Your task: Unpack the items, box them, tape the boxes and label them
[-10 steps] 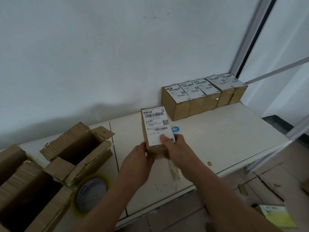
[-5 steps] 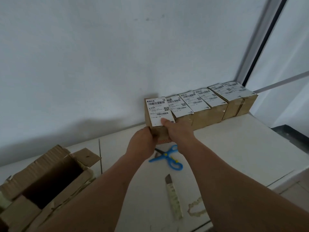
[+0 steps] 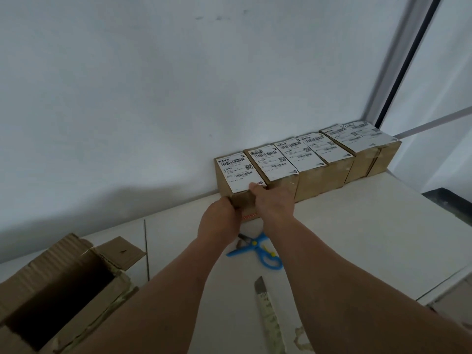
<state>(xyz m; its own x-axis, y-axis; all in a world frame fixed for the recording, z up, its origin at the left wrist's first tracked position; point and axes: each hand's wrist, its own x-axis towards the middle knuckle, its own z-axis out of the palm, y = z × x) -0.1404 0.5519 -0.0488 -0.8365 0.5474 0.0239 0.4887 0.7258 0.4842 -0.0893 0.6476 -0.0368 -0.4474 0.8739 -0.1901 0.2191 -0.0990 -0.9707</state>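
A: We see both hands clamped on the labelled box (image 3: 238, 180), left hand (image 3: 220, 221), right hand (image 3: 274, 200).
B: Plain brown cardboard, white barcode label (image 3: 238, 172), at the desk's (image 3: 357, 238) back edge, touching the row of boxes (image 3: 319, 164).

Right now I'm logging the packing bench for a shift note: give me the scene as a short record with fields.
held box: labelled box, at the left end of the row
left hand: left hand grips its near left edge
right hand: right hand grips its near right side, thumb on label
row: five more labelled boxes along the wall
tools: blue scissors, utility knife on the table
open carton: open carton near left
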